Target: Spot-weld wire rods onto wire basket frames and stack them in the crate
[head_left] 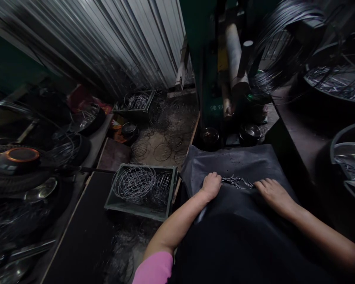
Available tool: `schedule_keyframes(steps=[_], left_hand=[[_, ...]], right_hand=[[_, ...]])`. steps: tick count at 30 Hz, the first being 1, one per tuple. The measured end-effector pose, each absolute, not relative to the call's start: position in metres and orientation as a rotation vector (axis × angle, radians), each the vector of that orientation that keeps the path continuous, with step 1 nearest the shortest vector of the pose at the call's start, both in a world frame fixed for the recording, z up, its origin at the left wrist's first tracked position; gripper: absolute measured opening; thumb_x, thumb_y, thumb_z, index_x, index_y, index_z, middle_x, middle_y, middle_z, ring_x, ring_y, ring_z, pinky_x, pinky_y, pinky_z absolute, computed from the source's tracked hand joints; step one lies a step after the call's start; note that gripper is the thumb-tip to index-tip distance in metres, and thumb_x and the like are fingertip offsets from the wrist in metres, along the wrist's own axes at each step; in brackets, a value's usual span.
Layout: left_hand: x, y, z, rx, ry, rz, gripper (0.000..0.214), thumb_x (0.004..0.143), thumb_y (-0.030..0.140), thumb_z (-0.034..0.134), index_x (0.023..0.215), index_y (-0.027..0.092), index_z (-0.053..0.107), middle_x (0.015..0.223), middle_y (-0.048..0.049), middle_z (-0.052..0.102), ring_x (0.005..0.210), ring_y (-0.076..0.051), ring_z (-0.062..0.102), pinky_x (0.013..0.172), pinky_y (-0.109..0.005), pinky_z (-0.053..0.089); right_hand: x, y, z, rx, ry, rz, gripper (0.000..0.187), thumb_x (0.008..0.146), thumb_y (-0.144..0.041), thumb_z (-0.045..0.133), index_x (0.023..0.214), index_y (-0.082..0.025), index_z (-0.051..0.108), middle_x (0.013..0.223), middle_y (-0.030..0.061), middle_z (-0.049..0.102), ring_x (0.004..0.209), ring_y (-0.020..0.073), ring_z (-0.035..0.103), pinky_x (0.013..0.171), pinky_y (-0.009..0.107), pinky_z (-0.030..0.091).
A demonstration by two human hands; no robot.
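Short, thin metal wires lie in a loose, tangled bunch on a dark cloth or sheet spread over my lap. At the left end of the bunch, my left hand is closed, and wire ends emerge beside its fingers. My right hand rests at the other end with its fingers curled down and together. Its fingertips are close to the wires, but what is under them is hidden.
A green crate of round wire grids stands at my left. Wire rings lie on the floor ahead. A machine and wire coil stand in front. Tubs of metal pieces are at the right.
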State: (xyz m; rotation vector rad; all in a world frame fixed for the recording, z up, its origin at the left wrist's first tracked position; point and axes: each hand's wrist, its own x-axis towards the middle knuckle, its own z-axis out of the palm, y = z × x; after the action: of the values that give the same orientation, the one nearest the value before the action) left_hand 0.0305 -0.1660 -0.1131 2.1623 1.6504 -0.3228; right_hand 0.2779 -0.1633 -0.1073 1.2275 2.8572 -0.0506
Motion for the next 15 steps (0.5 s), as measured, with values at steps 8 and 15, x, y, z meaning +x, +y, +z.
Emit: schedule_keyframes(steps=[8,15], left_hand=[[0.038,-0.171,-0.121,2.312,1.668,-0.398,0.027,0.091,0.012,0.03,0.1,0.009,0.055,0.1,-0.014,0.056,0.094,-0.025,0.053,0.077,-0.038,0.043],[0.008,-0.177,-0.108,2.361,1.635,-0.431,0.023,0.089,0.015,0.034,0.099,0.01,0.055,0.099,-0.0133,0.056,0.093,-0.024,0.053,0.077,-0.038,0.042]], right_hand=[[0.261,-0.153,-0.116,1.321,2.78,-0.162,0.02,0.079,-0.017,0.058,0.098,-0.013,0.059,0.089,0.0116,0.06,0.081,0.0252,0.055,0.067,0.032,0.039],[0.263,-0.159,-0.124,1.285,2.612,-0.123,0.018,0.078,-0.002,0.046,0.075,-0.014,0.06,0.074,0.0119,0.061,0.074,0.0248,0.056,0.062,0.032,0.039]])
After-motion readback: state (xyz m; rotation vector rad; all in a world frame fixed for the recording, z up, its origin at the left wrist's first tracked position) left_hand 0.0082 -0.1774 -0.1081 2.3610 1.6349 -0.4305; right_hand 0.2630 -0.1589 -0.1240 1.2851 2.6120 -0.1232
